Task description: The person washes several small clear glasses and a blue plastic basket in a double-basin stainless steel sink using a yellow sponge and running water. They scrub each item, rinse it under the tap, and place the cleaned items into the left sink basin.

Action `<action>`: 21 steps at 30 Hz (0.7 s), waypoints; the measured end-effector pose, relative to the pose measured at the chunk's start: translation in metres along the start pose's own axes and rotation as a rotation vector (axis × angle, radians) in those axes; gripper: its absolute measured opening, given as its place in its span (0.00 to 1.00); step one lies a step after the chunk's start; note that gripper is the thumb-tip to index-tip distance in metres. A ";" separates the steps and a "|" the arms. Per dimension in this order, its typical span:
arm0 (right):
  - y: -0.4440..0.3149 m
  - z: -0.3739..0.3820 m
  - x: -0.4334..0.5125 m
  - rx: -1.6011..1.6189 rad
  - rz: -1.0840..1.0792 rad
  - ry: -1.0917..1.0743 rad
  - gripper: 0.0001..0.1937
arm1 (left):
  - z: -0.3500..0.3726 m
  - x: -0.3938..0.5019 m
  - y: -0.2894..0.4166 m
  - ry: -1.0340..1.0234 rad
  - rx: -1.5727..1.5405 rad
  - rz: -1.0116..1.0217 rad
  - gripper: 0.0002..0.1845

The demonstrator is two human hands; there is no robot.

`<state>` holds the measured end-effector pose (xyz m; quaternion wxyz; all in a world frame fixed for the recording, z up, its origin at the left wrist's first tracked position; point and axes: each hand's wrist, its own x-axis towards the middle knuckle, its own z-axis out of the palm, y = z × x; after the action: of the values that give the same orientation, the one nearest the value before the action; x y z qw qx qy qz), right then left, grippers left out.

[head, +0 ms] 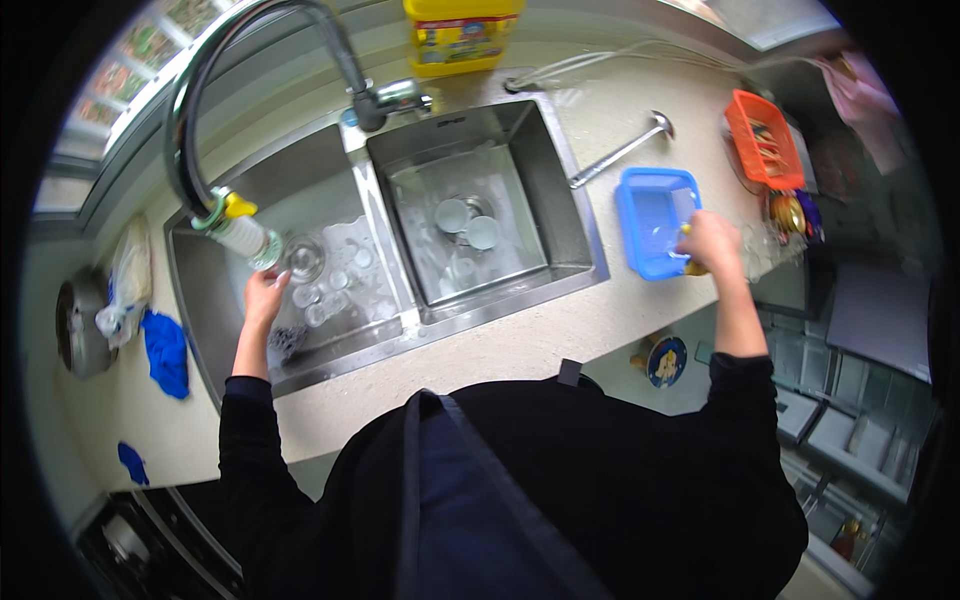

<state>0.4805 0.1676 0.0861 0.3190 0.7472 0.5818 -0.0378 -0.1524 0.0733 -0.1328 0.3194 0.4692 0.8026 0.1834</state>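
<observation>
My left hand [264,295] is over the left sink basin [225,285], its fingertips just below the clear, green-rimmed spout filter of the faucet [247,234]; whether they touch it is unclear. Several small clear cups [322,300] and a grey scouring pad [288,340] lie in that basin. My right hand [711,241] is at the right edge of a blue plastic basket [660,176], with something yellowish partly hidden at its fingers; its grip is blurred. Small round whitish pieces [482,232] lie around the drain of the right basin.
A metal ladle [619,156] lies between the right basin and an orange basket [780,181]. Glassware [761,247] stands right of my right hand. A yellow tub [463,45] is behind the sink. Blue cloths [166,354] and a metal pot [86,330] are at the left.
</observation>
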 end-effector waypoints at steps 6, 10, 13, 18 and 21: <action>-0.003 -0.066 -0.037 0.785 -0.311 -0.020 0.12 | -0.004 -0.058 0.098 -0.054 -0.332 0.229 0.19; -0.067 -0.082 -0.054 1.108 -0.677 -0.170 0.14 | 0.008 -0.102 0.171 -0.335 -0.484 0.360 0.24; -0.147 -0.076 -0.064 1.308 -0.828 -0.328 0.17 | 0.018 -0.124 0.212 -0.557 -0.736 0.446 0.38; -0.260 -0.044 -0.085 1.532 -0.905 -0.807 0.13 | 0.028 -0.123 0.221 -0.353 -1.443 0.296 0.29; -0.285 -0.032 -0.093 1.566 -0.906 -0.920 0.15 | 0.022 -0.115 0.207 -0.231 -1.463 0.206 0.17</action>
<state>0.1865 0.1395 0.0278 -0.1118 0.3683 0.4427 -0.8099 0.0359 0.0751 0.0134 0.6134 0.2261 0.3889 0.6492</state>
